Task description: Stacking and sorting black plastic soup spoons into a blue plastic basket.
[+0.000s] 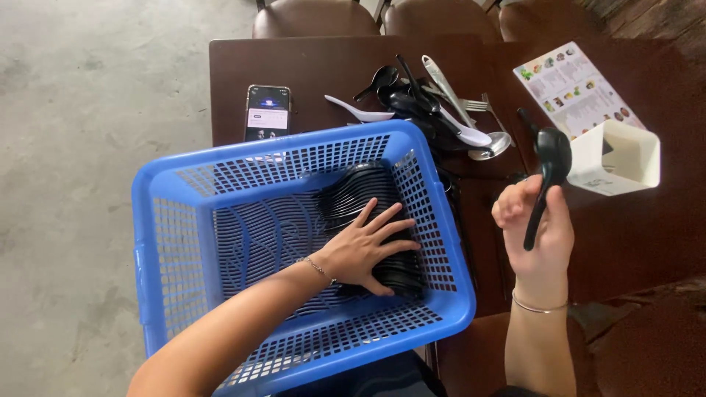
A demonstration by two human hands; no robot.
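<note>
A blue plastic basket [169, 242] with slotted walls sits at the near edge of the dark wooden table [309, 62]. A row of stacked black soup spoons [353, 195] lies along its right side. My left hand [364, 250] rests flat on that row, fingers spread. To the right of the basket, my right hand [533, 228] holds one black soup spoon [548, 165] upright by its handle, bowl at the top. A white square holder [625, 158] stands just right of that spoon.
A pile of black, white and metal spoons and forks [441, 110] lies behind the basket. A phone [267, 110] with a lit screen lies at the back left. A printed menu card [573, 88] lies at the back right. Brown chairs [316, 18] stand beyond the table.
</note>
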